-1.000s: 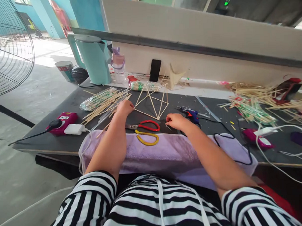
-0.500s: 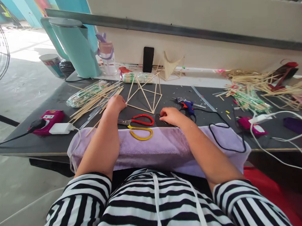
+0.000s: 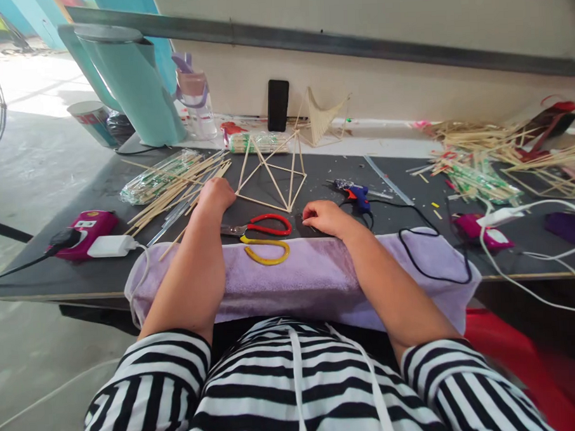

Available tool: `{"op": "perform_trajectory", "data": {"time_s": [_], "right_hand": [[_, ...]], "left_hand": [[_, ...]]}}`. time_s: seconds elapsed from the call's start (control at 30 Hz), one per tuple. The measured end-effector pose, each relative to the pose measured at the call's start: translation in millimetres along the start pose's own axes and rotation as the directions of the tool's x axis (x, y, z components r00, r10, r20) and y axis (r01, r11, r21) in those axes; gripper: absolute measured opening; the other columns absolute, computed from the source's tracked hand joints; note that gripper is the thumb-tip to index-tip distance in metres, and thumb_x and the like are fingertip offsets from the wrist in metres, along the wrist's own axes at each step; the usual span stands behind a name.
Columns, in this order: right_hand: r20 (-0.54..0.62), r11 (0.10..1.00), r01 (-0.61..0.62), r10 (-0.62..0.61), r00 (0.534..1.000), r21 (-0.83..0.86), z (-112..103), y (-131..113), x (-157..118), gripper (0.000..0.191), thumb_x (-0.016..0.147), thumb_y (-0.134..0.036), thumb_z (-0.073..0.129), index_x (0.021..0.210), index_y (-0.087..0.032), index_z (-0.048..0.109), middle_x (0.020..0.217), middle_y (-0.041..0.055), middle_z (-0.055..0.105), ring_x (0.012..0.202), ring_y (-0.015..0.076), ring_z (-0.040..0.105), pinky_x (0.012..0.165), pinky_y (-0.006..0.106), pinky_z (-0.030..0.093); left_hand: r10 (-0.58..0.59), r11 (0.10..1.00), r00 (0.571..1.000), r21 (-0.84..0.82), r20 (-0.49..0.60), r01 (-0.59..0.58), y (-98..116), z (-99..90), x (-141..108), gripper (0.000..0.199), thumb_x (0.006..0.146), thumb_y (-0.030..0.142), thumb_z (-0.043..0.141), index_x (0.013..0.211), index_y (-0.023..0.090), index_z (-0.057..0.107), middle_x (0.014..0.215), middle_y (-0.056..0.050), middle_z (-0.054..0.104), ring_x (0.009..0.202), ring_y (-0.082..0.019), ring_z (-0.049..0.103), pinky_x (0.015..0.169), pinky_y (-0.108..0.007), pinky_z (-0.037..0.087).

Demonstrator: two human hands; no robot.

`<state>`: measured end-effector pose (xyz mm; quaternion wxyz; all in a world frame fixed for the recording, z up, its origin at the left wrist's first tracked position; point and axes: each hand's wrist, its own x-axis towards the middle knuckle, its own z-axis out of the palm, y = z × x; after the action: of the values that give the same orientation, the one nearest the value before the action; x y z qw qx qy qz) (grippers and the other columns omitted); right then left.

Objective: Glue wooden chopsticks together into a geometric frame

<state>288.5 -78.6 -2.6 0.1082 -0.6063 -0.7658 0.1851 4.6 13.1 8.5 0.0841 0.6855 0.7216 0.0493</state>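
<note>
- The left hand (image 3: 217, 196) has its fingers bent together at the left corner of the stick frame (image 3: 287, 208); whether they pinch this corner or are only beside it, I cannot tell.
- The right hand (image 3: 324, 217) is low over the desk (image 3: 94, 275), with fingers curled; its fingertips hide what is between them, so I cannot tell if it grasps something.
- The stick frame stands on the desk, between the two hands and a little farther from the near edge; its nearest corner is just beside the right fingertips.
- The pliers (image 3: 243, 231), with one red and one yellow handle, lie between the forearms, partly on the purple cloth (image 3: 290, 266), which covers the middle of the near edge.
- To the right of the right hand lies the blue glue gun (image 3: 360, 198).
- Beyond the left hand are loose sticks (image 3: 172, 195); the pink socket block (image 3: 88, 235) is near the left corner of the desk.
- Toward the far edge stand the kettle (image 3: 129, 89), the bottle (image 3: 200, 111), the phone (image 3: 278, 106) and the curved stick model (image 3: 322, 122).
</note>
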Motion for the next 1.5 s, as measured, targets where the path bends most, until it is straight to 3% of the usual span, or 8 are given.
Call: {"op": "perform_trajectory", "data": {"time_s": [0.33,0.53,0.67,0.8,0.9,1.17,1.33,1.5], "right_hand": [[-0.039,0.999,-0.036,0.036,0.999,-0.007,-6.1,-11.1,8.3,0.016,0.085,-0.026,0.062,0.088,-0.017,0.074,0.08,0.0037,0.072,0.068,0.0132,0.06,0.067,0.024,0.041],[-0.046,0.987,0.156,-0.154,0.987,0.034,-12.3,-48.7,19.5,0.02,0.086,-0.031,0.061,0.077,-0.016,0.071,0.073,0.0014,0.068,0.066,0.0118,0.056,0.063,0.024,0.035],[-0.011,0.891,0.447,-0.447,0.894,0.079,1.9,-82.5,16.6,0.024,0.092,-0.032,0.053,0.09,-0.017,0.071,0.085,0.0026,0.071,0.076,0.0121,0.06,0.068,0.024,0.038],[0.12,0.793,0.594,-0.582,0.804,-0.136,22.5,-103.6,9.7,0.03,0.094,-0.037,0.049,0.102,-0.016,0.069,0.096,0.0095,0.072,0.082,0.0198,0.064,0.067,0.03,0.04],[0.137,0.777,0.599,-0.583,0.801,-0.196,31.7,-107.1,3.4,0.035,0.094,-0.039,0.046,0.107,-0.016,0.069,0.097,0.0115,0.071,0.082,0.0239,0.064,0.067,0.033,0.042],[0.045,0.812,0.576,-0.574,0.817,-0.094,31.9,-94.0,-6.7,0.035,0.093,-0.04,0.053,0.112,-0.017,0.071,0.11,0.0146,0.06,0.1,0.0278,0.054,0.085,0.041,0.044],[0.122,0.819,0.569,-0.56,0.82,-0.066,30.7,-90.2,-2.1,0.037,0.093,-0.039,0.055,0.12,-0.017,0.069,0.108,0.0153,0.059,0.096,0.0255,0.053,0.087,0.04,0.043],[0.176,0.844,0.536,-0.53,0.83,0.013,27.2,-88.5,4.4,0.035,0.087,-0.034,0.06,0.118,-0.02,0.068,0.108,0.0121,0.061,0.093,0.0235,0.058,0.081,0.036,0.046]], "left_hand": [[0.067,0.998,0.997,-0.008,0.036,-0.066,-1.8,-5.7,-6.6,0.023,0.069,0.017,0.062,0.088,0.016,0.076,0.094,-0.011,0.075,0.098,-0.028,0.068,0.084,-0.031,0.05],[0.034,0.997,0.999,-0.072,-0.038,-0.037,-10.7,-11.4,-8.7,0.023,0.076,0.035,0.067,0.088,0.017,0.076,0.092,-0.011,0.074,0.097,-0.03,0.066,0.086,-0.034,0.05],[-0.012,0.985,0.974,-0.171,-0.226,-0.028,-5.7,-17.3,-12.6,0.031,0.083,0.036,0.058,0.1,0.016,0.075,0.1,-0.012,0.074,0.096,-0.027,0.065,0.086,-0.036,0.048],[-0.032,0.976,0.926,-0.212,-0.377,-0.052,3.6,-21.2,-14.6,0.033,0.085,0.034,0.054,0.103,0.014,0.073,0.101,-0.01,0.074,0.093,-0.021,0.062,0.089,-0.035,0.046],[-0.011,0.975,0.889,-0.204,-0.458,-0.093,7.7,-21.1,-14.4,0.032,0.085,0.034,0.054,0.102,0.014,0.073,0.098,-0.009,0.073,0.089,-0.019,0.06,0.088,-0.033,0.044],[0.019,0.968,0.806,-0.191,-0.591,-0.163,14.8,-10.3,-2.7,0.016,0.089,0.03,0.055,0.083,0.02,0.065,0.081,-0.001,0.064,0.081,-0.016,0.05,0.081,-0.032,0.037],[0.089,0.924,0.782,-0.242,-0.616,-0.296,21.1,3.3,4.3,0.012,0.088,0.025,0.06,0.076,0.023,0.058,0.08,0.001,0.061,0.084,-0.015,0.048,0.079,-0.03,0.034],[0.073,0.921,0.761,-0.249,-0.644,-0.299,33.9,-3.0,-5.1,0.01,0.088,0.019,0.062,0.081,0.023,0.057,0.087,0.001,0.063,0.087,-0.013,0.048,0.08,-0.028,0.033]]}}
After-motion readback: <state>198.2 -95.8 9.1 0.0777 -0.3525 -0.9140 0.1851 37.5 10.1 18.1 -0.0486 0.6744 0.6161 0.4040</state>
